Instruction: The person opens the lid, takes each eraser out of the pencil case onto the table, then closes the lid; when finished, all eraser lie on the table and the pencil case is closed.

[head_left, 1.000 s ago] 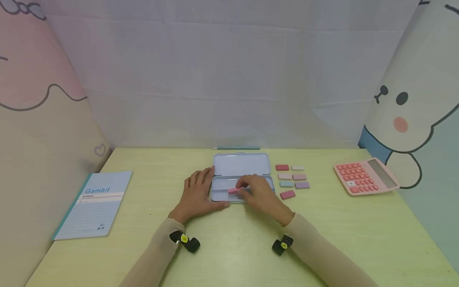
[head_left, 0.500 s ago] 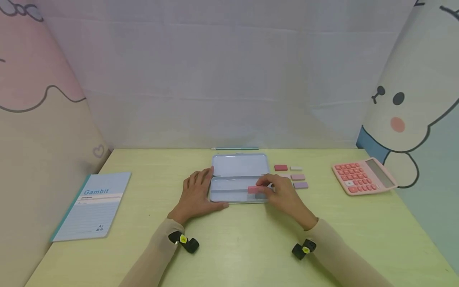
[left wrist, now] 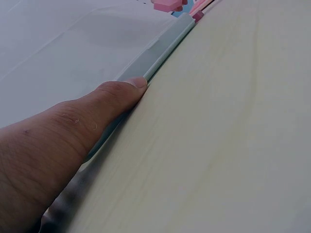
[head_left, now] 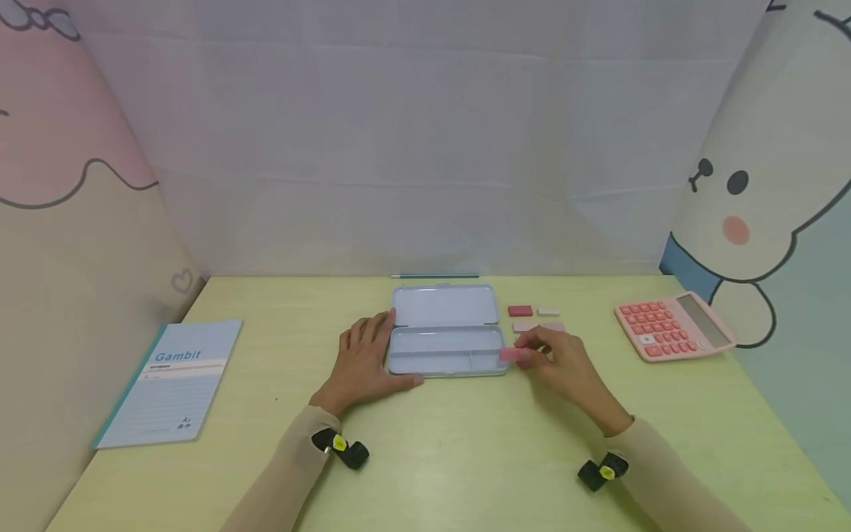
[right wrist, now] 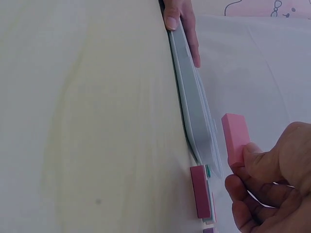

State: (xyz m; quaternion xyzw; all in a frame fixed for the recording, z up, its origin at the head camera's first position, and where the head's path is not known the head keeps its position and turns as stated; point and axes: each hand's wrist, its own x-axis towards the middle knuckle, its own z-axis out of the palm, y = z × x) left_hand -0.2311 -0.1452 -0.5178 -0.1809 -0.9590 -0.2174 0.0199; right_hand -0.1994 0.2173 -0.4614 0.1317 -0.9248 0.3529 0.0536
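A pale blue pencil case [head_left: 428, 363] lies on the table with its lid [head_left: 444, 304] folded back, its tray divided into compartments. My left hand [head_left: 362, 362] rests at its left end, fingers spread, thumb along the front edge. In the left wrist view that thumb [left wrist: 116, 94] touches the case's side. My right hand [head_left: 565, 366] pinches a pink eraser [right wrist: 236, 138] between thumb and fingers, raised at the tray's right end. Close by lie a dark red eraser [head_left: 520, 311], a white one [head_left: 548, 312] and pale pink ones [head_left: 552, 326]. The hand hides others.
A pink calculator [head_left: 674, 326] sits at the right of the table. On the left lies a blue notebook [head_left: 169, 384]. A pencil [head_left: 435, 275] runs along the back edge, in front of a white cloth backdrop [head_left: 425, 148].
My right hand has moved right with the pink eraser, from over the middle of the tray to its right end. The left hand and the case have stayed in place.
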